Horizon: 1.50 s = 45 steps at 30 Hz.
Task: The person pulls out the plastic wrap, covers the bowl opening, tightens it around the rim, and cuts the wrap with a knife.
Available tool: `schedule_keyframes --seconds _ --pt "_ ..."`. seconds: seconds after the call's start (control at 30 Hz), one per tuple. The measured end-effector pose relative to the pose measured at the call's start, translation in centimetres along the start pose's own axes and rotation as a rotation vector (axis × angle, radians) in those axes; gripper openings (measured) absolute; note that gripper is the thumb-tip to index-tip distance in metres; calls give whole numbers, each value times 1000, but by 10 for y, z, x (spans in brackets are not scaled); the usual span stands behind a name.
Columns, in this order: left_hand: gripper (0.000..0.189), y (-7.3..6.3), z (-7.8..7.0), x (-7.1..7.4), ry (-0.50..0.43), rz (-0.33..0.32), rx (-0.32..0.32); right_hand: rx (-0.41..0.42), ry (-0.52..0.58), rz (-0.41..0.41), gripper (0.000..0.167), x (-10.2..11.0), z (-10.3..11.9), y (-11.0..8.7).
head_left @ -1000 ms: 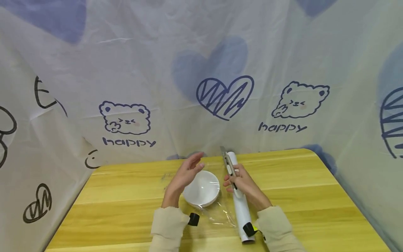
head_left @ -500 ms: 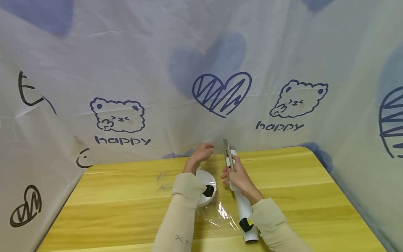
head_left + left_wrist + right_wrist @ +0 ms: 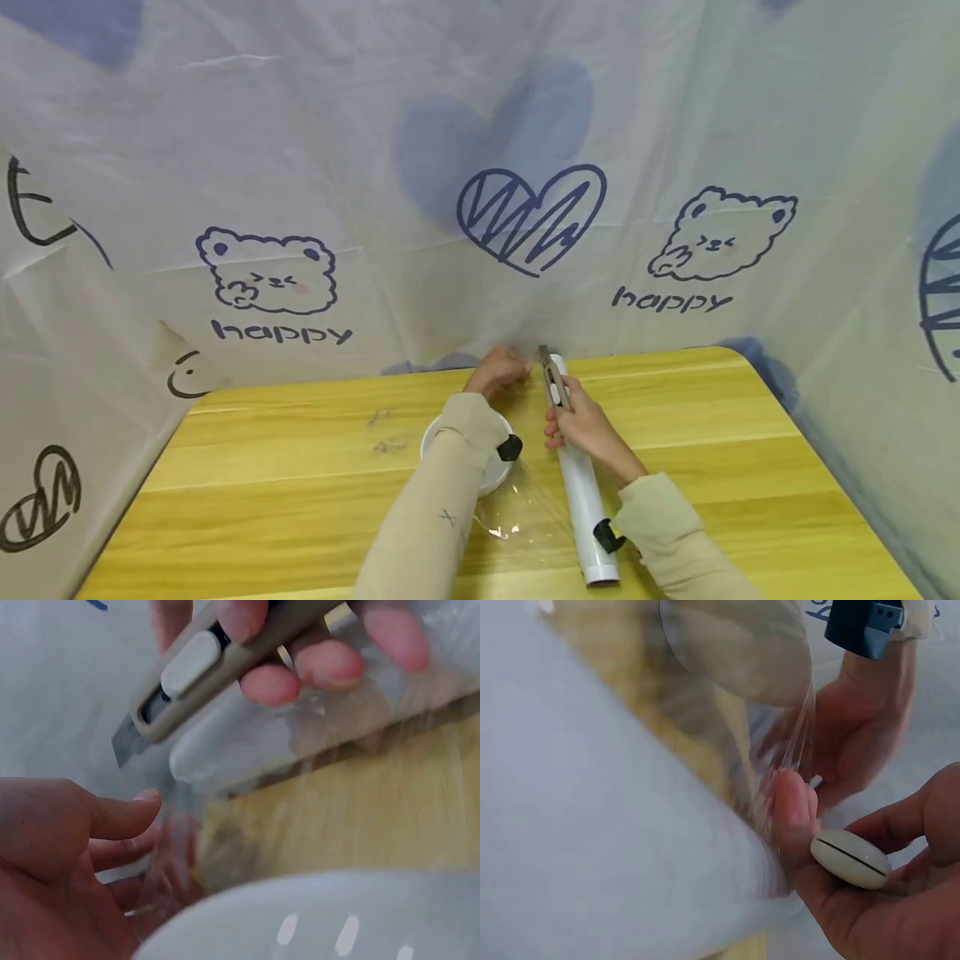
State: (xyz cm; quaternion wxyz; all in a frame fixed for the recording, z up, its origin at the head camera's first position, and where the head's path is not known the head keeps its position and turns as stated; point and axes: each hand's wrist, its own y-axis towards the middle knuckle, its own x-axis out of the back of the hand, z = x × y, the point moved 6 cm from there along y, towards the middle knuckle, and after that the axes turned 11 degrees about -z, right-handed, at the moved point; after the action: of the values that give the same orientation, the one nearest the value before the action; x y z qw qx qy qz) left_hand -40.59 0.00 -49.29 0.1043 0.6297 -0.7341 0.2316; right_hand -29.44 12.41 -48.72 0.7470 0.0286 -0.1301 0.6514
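My right hand [image 3: 588,423] grips a utility knife [image 3: 553,379] with its blade out, pointing away over the far end of a white roll of cling film [image 3: 588,517]. At that far end, my left hand [image 3: 501,369] pinches the edge of the clear film [image 3: 525,508], which runs from the roll over a white bowl [image 3: 497,479]. In the left wrist view the blade [image 3: 129,742] is just above the left thumb [image 3: 127,817], apart from it. The left forearm partly hides the bowl. In the right wrist view the film looks stretched and creased toward the fingers.
The roll lies lengthwise on a yellow wood-grain table [image 3: 750,467], right of the bowl. Behind the table's far edge hangs a pale cloth [image 3: 420,292] with printed hearts and bears. Small dark marks [image 3: 388,447] show on the tabletop left of the bowl.
My left hand has moved from above the bowl, away and rightward, to the film near the roll's far end. The knife has come in close beside it, its tip lower than half a second ago.
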Motion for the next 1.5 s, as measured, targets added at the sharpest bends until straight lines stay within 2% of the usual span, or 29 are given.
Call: schedule_keyframes --seconds 0.07,0.13,0.27,0.43,0.53,0.77,0.87,1.0,1.3,1.5 --pt "22 -1 4 0 -59 -6 51 9 -18 2 59 2 1 -1" --pt "19 0 10 -2 -143 13 120 15 -35 1 58 4 1 -1" --pt "23 8 21 -9 -292 104 261 27 -103 -8 60 7 1 -1" --pt "28 16 28 -19 -432 244 366 49 -223 -15 62 9 0 3" --pt "28 17 30 -21 -516 280 423 68 -265 -9 59 7 2 6" --pt "30 14 25 -20 -557 271 422 182 -428 -39 47 1 12 15" --pt "30 13 24 -21 -564 275 429 215 -534 -58 52 -1 16 19" --pt "24 12 22 -22 -566 262 431 208 -624 -68 59 -4 17 22" --pt "26 13 22 -23 -553 255 430 233 -580 -75 65 -7 18 21" --pt "28 14 23 -24 -546 250 435 238 -620 -95 66 -7 19 20"
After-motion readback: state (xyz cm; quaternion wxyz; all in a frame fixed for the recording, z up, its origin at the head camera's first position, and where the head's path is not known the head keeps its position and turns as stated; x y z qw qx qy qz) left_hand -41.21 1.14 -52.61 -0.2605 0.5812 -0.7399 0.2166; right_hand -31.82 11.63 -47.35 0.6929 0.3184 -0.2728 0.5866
